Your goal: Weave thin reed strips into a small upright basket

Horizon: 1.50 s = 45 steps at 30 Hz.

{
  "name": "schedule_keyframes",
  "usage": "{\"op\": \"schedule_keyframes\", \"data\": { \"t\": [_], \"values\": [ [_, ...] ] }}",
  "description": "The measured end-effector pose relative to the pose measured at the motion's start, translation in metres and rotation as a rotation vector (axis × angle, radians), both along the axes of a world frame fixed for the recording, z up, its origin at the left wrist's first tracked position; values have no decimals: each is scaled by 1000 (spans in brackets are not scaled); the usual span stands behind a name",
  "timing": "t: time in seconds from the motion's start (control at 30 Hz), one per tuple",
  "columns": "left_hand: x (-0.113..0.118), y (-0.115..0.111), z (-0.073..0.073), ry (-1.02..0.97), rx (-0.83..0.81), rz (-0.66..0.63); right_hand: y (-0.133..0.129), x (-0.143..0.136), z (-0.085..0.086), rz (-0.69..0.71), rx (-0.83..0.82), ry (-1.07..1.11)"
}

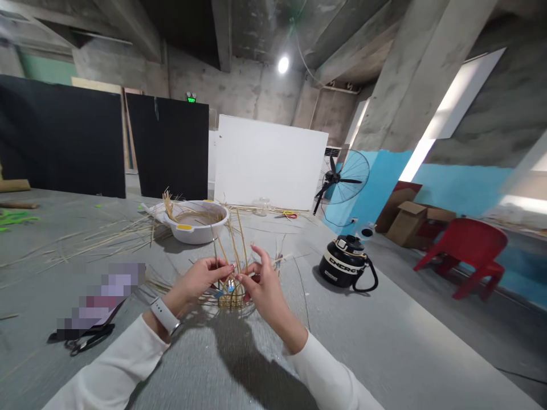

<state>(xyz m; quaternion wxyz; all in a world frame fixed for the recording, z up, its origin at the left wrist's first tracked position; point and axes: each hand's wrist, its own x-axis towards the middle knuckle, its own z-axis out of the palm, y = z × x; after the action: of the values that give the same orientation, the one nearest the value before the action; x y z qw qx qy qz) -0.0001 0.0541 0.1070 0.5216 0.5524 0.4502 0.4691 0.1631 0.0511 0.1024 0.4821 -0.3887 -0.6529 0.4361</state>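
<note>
A small, partly woven wicker basket [231, 302] sits on the grey table in front of me, with thin tan strands [235, 242] standing up out of it. My left hand [200, 279] pinches a strand at the basket's upper edge from the left. Close by on the right, my right hand [267, 287] has thumb and fingers closed on a strand too, its index finger raised. Between the hands small blue and clear pieces, perhaps clips, show on the weave. My fingers hide part of the rim.
Behind the basket stands a white basin [197, 232] holding coiled strands; more strands [106, 236] lie to its left. Scissors [288, 215] and a clear jar [262, 205] are farther back. A black bottle [344, 262] stands right, a blurred-out item [102, 299] lies left.
</note>
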Motion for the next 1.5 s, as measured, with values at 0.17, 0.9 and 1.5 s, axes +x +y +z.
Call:
{"op": "schedule_keyframes", "data": {
  "t": [0.17,0.9,1.5],
  "values": [
    [2,0,-2,15,24,-30,6,3,0,81,-71,-47],
    [9,3,-12,60,237,91,5,-2,-2,-26,-172,53],
    [-1,6,-11,36,228,-3,0,-1,3,64,-113,60]
  ]
}}
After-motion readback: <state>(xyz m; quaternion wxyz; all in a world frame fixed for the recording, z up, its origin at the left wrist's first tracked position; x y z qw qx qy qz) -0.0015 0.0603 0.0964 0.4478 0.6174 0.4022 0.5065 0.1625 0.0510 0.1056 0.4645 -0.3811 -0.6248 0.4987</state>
